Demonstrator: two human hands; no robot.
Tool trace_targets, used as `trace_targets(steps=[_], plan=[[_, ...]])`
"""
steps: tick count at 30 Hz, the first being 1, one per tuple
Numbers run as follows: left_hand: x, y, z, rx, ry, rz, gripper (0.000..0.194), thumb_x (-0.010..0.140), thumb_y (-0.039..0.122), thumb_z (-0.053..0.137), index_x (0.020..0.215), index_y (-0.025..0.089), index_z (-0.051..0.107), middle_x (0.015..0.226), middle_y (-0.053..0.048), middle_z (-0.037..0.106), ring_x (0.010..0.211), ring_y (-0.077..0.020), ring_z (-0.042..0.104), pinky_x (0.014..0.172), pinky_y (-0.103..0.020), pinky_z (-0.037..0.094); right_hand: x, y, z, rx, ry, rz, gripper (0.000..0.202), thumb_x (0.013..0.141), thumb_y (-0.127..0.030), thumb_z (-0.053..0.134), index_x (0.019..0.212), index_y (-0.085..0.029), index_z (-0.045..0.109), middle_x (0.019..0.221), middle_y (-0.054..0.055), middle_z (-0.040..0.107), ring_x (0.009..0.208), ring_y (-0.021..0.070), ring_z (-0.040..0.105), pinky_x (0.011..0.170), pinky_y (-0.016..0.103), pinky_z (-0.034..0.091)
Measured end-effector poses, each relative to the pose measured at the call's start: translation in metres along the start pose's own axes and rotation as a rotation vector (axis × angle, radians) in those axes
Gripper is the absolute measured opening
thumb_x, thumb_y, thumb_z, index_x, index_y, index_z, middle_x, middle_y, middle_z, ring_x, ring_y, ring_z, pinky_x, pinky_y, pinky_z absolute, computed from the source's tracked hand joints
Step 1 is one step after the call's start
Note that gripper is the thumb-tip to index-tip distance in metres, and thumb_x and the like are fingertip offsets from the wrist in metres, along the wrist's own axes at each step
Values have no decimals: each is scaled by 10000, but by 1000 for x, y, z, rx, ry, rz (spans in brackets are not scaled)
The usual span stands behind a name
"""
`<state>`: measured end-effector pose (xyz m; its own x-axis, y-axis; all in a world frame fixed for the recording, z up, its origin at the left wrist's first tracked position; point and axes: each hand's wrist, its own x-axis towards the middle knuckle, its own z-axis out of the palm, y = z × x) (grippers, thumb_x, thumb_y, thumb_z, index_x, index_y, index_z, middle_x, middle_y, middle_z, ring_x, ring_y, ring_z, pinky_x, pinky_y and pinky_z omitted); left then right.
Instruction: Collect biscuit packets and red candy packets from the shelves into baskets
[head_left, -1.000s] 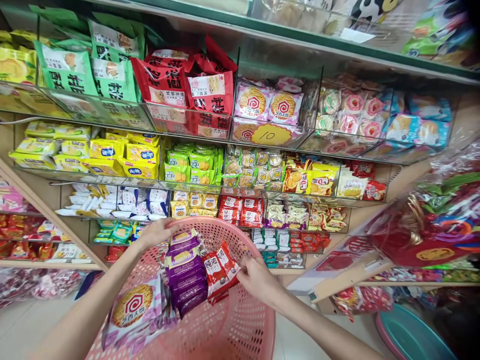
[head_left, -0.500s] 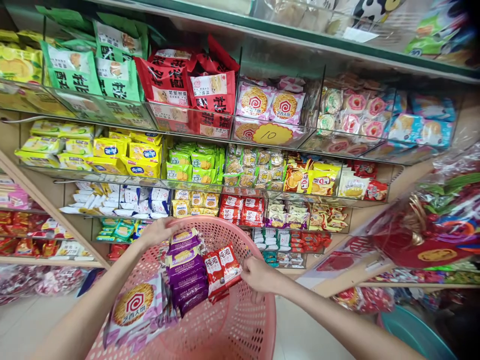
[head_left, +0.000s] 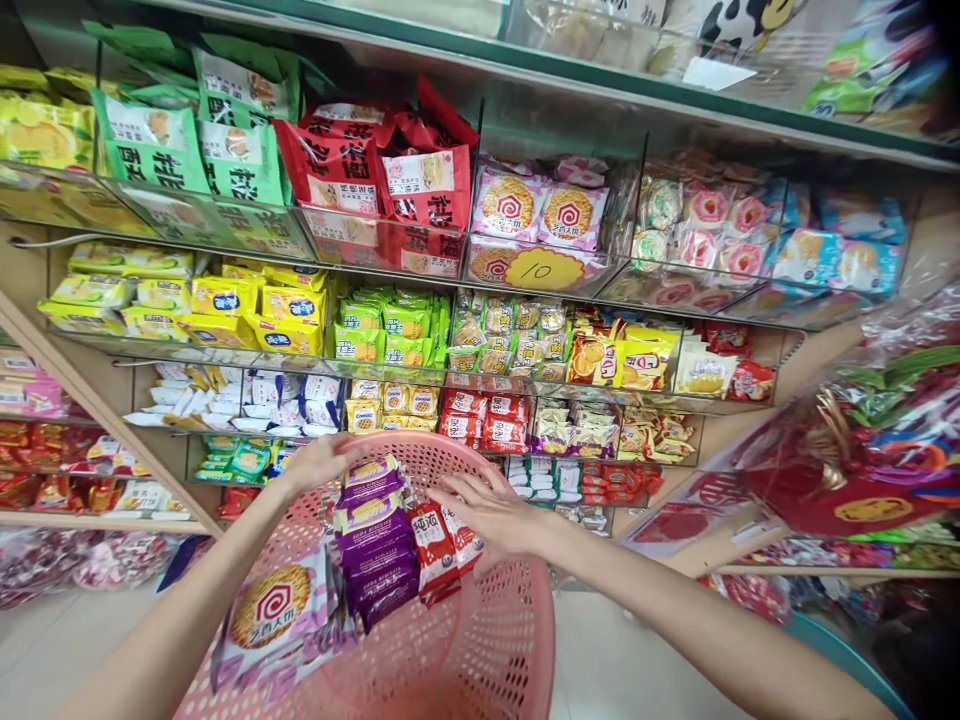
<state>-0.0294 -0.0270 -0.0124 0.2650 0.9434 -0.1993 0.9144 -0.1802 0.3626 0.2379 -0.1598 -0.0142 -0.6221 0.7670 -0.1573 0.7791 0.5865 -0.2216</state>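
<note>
A pink perforated basket (head_left: 517, 620) is tilted in front of me. My left hand (head_left: 319, 465) is closed on its far rim, at the upper left. Inside lie purple biscuit packs (head_left: 379, 550) in a row, with red-and-white packs (head_left: 433, 545) on their right and pink-and-white round-biscuit packs (head_left: 274, 610) at the lower left. My right hand (head_left: 487, 515) reaches over the basket's right side, palm down and fingers spread. Its fingers lie over the top of the red-and-white packs; whether they touch them I cannot tell.
Shelves with clear dividers hold green bags (head_left: 154, 145), red bags (head_left: 427, 180), yellow packs (head_left: 289, 315) and other snacks. A yellow price tag (head_left: 545, 268) hangs on one shelf. Plastic-wrapped goods (head_left: 847, 470) jut out at the right, above a teal tub (head_left: 840, 650).
My right hand has moved up and left from beside the red-and-white packs to over their top, and its fingers have spread. My left hand stays on the rim.
</note>
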Motion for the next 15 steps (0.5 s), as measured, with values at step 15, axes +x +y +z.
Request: trace_targets(steps=[15], plan=[[-2,-9,3,49,24,29,634,727,638,323,1130,212,565,1099,-81,650,1005,-284,586,792,-334,438,12,7,18,12,-67,-37,1194,555,-429,722,1405,-242,-95,1445,181,202,1320,329,163,1039,543,30]])
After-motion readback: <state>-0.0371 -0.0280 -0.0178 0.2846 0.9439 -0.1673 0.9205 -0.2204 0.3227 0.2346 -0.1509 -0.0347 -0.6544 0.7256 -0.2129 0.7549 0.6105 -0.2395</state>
